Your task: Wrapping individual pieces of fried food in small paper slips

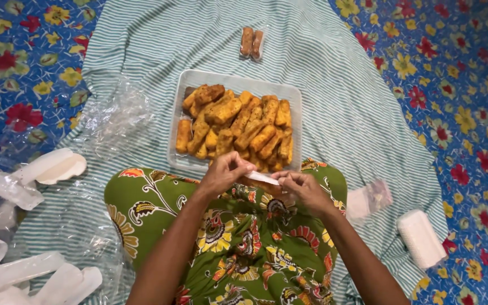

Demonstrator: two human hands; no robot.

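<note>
striped cloth [334, 101] over floral sheet [458, 113]; left hand [224, 174] and right hand [303, 189] fingers pinch a small clear bag [262, 178].

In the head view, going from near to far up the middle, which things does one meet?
Green flowered cloth on the lap → thin clear plastic wrapper between both hands → clear rectangular plastic tray of golden fried sticks → small clear packet of two fried sticks.

Pile of white wrappers [12, 271]: cut off at left edge. Tray [238, 82]: near rim hidden behind hands.
</note>
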